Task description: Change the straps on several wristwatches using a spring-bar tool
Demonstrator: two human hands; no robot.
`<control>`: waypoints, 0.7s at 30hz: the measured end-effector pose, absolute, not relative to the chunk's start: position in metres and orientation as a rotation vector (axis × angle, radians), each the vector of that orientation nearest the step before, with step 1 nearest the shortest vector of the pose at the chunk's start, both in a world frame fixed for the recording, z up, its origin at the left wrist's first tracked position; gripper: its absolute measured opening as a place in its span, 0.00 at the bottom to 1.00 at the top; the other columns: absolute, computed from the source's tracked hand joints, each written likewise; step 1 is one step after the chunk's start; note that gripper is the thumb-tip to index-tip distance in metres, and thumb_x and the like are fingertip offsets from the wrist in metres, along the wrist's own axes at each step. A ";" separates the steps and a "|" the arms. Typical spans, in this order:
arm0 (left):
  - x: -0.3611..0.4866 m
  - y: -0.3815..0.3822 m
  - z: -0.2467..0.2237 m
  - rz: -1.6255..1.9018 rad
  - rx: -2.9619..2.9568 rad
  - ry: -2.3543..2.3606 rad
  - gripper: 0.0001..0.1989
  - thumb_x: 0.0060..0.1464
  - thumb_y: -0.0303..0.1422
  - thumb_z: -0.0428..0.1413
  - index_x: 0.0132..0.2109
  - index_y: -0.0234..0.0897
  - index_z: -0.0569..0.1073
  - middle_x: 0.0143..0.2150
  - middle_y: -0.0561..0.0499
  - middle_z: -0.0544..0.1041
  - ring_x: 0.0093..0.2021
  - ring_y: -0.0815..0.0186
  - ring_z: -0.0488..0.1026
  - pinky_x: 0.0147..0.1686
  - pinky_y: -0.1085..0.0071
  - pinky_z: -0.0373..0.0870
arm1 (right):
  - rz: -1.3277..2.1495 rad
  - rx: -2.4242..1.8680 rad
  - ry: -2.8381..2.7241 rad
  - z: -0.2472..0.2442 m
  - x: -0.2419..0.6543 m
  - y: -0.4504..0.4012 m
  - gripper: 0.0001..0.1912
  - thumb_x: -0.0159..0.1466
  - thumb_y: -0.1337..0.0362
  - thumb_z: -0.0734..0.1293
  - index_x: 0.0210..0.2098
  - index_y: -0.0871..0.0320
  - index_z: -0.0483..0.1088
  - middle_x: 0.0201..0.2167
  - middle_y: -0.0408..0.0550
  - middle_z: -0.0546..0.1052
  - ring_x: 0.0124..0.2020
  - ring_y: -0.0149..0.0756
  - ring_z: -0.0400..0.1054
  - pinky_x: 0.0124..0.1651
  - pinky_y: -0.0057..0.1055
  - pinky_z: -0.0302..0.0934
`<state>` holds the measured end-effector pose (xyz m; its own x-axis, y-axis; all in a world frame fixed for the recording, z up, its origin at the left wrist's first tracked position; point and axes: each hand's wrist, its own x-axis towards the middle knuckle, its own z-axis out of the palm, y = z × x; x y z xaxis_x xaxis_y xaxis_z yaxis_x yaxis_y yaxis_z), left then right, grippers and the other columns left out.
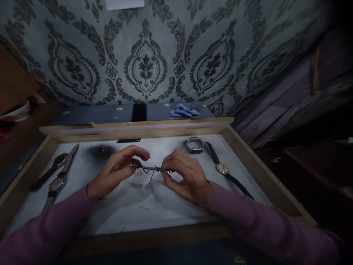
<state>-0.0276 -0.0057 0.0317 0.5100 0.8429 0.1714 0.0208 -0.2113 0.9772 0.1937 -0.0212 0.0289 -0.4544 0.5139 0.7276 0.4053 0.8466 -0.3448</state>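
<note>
Above the white floor of a shallow wooden tray, a thin dark strap-like piece with shiny metal ends spans the gap between my two hands. My left hand has curved fingers around its left end, with the index finger raised off it. The right end is pinched between thumb and fingers of my right hand. A thin dark pin or strip hangs down at a slant from the middle of the piece. Small details at both ends are hidden by my fingers.
Two watches lie at the tray's left. On the right are a metal-banded watch and a black-strapped watch. A flat black piece lies near the back edge. Behind the tray are a black phone-like object and a blue cloth.
</note>
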 end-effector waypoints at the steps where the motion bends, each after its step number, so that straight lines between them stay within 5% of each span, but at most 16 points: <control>1: -0.029 -0.004 0.034 0.903 1.591 0.721 0.14 0.53 0.26 0.52 0.46 0.38 0.75 0.47 0.48 0.75 0.48 0.61 0.70 0.47 0.68 0.68 | 0.110 -0.663 -2.115 0.029 0.194 -0.021 0.06 0.60 0.76 0.63 0.34 0.59 0.66 0.28 0.49 0.73 0.29 0.34 0.64 0.32 0.31 0.60; 8: -0.021 -0.009 0.048 0.661 1.480 0.867 0.10 0.60 0.36 0.53 0.40 0.36 0.76 0.39 0.48 0.76 0.42 0.63 0.71 0.45 0.68 0.67 | 0.024 -0.574 -2.258 0.023 0.196 -0.021 0.06 0.64 0.75 0.61 0.35 0.60 0.68 0.31 0.51 0.75 0.31 0.36 0.65 0.34 0.33 0.62; 15: -0.009 -0.016 0.042 0.447 1.253 0.864 0.11 0.55 0.37 0.57 0.31 0.34 0.71 0.24 0.56 0.68 0.25 0.72 0.62 0.29 0.74 0.60 | -0.057 -0.468 -2.355 0.018 0.192 -0.021 0.07 0.66 0.72 0.61 0.35 0.60 0.71 0.29 0.50 0.75 0.31 0.35 0.65 0.35 0.33 0.64; 21: -0.011 -0.016 0.039 0.432 1.196 0.925 0.07 0.51 0.34 0.56 0.31 0.34 0.69 0.23 0.58 0.65 0.22 0.74 0.57 0.23 0.75 0.52 | 0.045 -0.496 -2.347 0.016 0.192 -0.020 0.06 0.65 0.74 0.61 0.37 0.60 0.68 0.32 0.51 0.75 0.34 0.36 0.66 0.37 0.33 0.65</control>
